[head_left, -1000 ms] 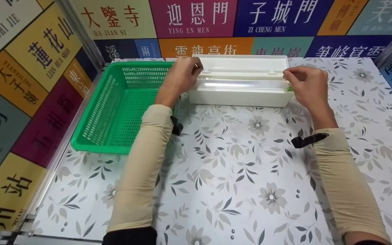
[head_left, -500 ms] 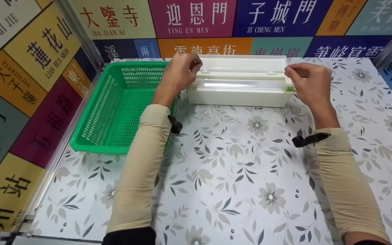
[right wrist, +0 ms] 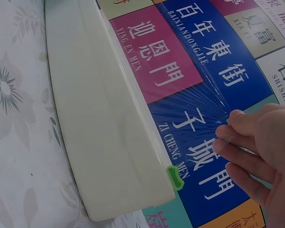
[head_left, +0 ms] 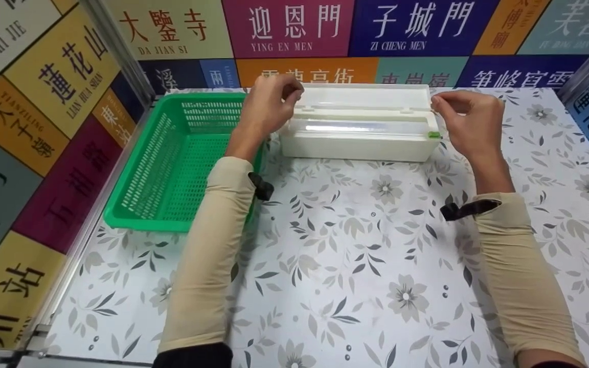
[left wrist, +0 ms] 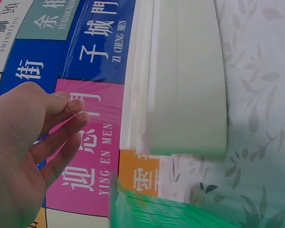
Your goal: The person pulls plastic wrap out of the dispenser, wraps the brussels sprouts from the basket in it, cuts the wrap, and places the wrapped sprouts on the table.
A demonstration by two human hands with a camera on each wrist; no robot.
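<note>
A white cling film dispenser (head_left: 358, 149) stands on the table with its lid (head_left: 363, 97) tipped back. Inside it lies a clear roll (head_left: 361, 127). My left hand (head_left: 270, 105) pinches one corner of the cling film above the box's left end. At the other end, my right hand (head_left: 473, 122) pinches the opposite corner between thumb and fingers. In the right wrist view the see-through cling film (right wrist: 199, 97) is drawn up from the box, its creases fanning toward my fingertips. A green slider (right wrist: 175, 178) sits at the box's right end.
A green plastic basket (head_left: 146, 223) stands left of the dispenser, partly behind my left forearm. Floral-patterned cloth (head_left: 335, 255) covers the table. Panels (head_left: 289, 28) with large printed characters rise along the back and left sides.
Both hands have moved slightly up and farther apart, the left one leftward and the right one rightward, still pinching the cling film. The dispenser stays in place.
</note>
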